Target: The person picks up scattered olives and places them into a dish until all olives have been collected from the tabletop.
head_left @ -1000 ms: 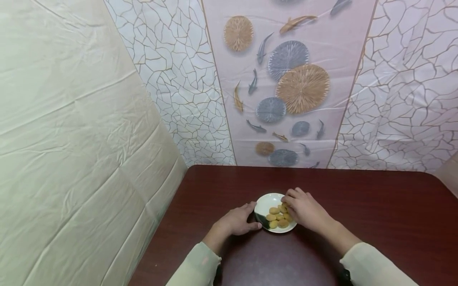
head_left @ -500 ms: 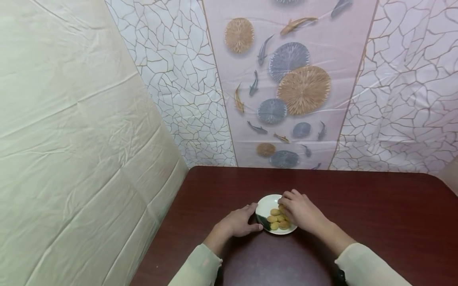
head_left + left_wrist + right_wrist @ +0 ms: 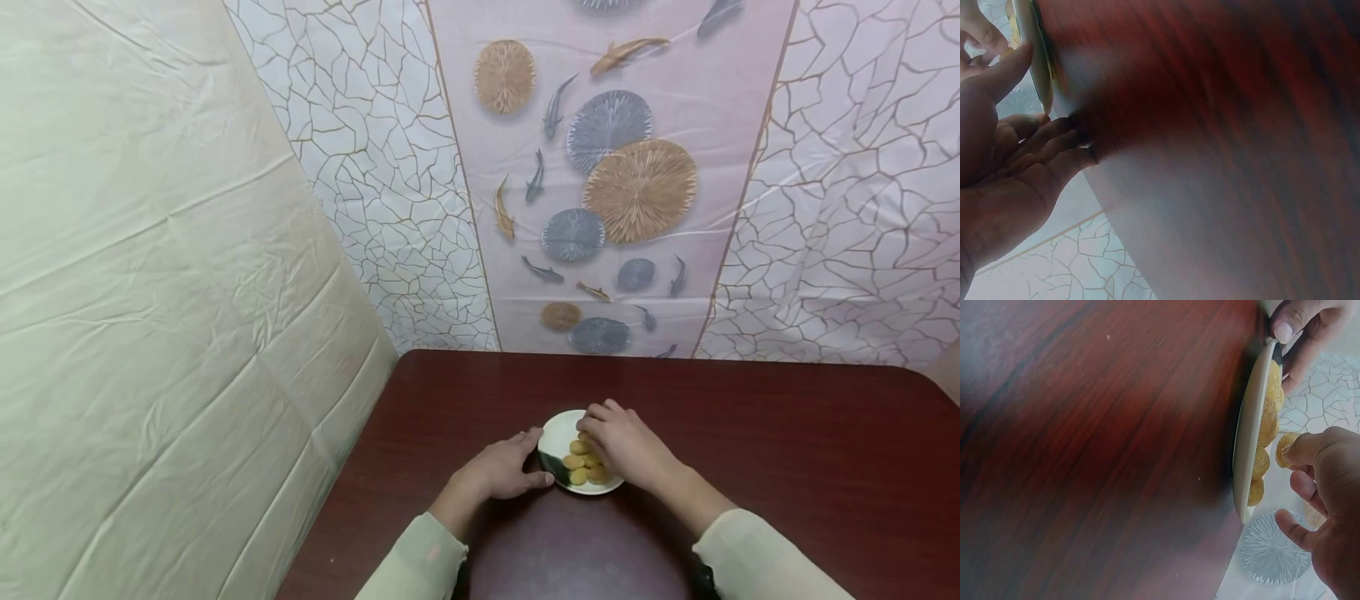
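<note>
A small white plate with a dark green patch (image 3: pixel 557 428) stands on the table, holding several round golden-brown cookies (image 3: pixel 577 462). My left hand (image 3: pixel 504 468) is at the plate's left side, thumb and fingers spread and touching its rim; the left wrist view shows the thumb (image 3: pixel 1007 72) straight against the edge and the lower fingers on the table. Over the right part of the plate, my right hand (image 3: pixel 628 443) pinches one cookie (image 3: pixel 1285 450) between thumb and fingers, raised just above the others in the right wrist view. From the head, this hand hides some cookies.
The dark red-brown wooden table (image 3: pixel 787 450) extends around the plate on all sides. A patterned cloth with fish and round shapes (image 3: pixel 637 192) hangs behind its far edge. A pale creased cloth (image 3: pixel 187 333) closes off the left side.
My right hand has moved a little left over the plate, covering more of the cookies. The left hand stays at the rim. The head view has shifted slightly.
</note>
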`<state>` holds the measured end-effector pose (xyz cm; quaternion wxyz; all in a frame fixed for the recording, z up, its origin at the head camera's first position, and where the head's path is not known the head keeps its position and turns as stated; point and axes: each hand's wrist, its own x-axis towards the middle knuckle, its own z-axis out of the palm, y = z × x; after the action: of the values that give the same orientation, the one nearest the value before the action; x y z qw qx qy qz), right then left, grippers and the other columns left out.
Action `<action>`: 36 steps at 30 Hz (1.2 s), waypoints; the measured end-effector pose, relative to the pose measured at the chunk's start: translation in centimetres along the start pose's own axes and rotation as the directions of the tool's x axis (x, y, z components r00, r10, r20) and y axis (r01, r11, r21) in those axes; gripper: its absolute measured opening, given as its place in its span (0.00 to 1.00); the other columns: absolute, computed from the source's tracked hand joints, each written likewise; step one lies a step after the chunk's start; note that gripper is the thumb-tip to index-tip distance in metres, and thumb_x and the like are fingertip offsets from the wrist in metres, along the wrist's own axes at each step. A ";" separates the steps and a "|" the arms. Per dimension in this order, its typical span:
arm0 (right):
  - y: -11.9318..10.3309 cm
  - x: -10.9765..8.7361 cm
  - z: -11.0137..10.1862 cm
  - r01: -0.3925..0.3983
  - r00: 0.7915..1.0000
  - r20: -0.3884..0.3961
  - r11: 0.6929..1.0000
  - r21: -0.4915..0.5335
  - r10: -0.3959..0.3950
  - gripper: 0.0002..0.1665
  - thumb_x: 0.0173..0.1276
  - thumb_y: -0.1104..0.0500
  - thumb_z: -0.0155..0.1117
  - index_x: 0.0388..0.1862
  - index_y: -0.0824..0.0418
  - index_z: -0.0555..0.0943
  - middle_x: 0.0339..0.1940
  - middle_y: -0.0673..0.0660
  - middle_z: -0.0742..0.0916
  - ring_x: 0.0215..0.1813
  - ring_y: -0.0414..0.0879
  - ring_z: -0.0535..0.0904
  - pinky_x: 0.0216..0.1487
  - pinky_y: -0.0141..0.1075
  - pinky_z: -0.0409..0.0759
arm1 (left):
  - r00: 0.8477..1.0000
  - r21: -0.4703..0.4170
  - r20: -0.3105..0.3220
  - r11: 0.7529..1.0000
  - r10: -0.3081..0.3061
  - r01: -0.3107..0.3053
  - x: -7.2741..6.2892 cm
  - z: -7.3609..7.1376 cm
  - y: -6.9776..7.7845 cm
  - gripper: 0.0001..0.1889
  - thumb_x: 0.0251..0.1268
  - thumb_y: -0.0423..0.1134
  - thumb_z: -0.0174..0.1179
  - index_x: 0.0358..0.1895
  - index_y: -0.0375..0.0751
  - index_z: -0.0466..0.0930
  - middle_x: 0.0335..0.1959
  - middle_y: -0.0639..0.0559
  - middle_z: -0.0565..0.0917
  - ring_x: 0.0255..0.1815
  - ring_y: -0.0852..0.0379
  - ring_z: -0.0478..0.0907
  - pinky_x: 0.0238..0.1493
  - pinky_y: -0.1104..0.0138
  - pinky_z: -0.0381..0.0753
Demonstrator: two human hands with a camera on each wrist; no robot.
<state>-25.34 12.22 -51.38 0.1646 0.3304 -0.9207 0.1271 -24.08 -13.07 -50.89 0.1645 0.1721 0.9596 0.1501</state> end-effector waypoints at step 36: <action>-0.3 1.6 1.3 -0.051 0.993 0.103 0.993 -0.104 0.062 0.10 0.72 0.67 0.74 0.49 0.57 0.91 0.49 0.55 0.90 0.49 0.53 0.80 0.43 0.53 0.85 | 1.000 0.017 -0.002 1.000 -0.015 0.015 0.2 0.1 0.1 0.47 0.79 0.65 0.64 0.91 0.53 0.56 0.89 0.47 0.66 0.88 0.47 0.67 0.84 0.51 0.73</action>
<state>-26.58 10.60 -51.85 0.1283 0.3017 -0.9424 0.0670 -24.18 -12.90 -51.04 0.1634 0.1662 0.9622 0.1410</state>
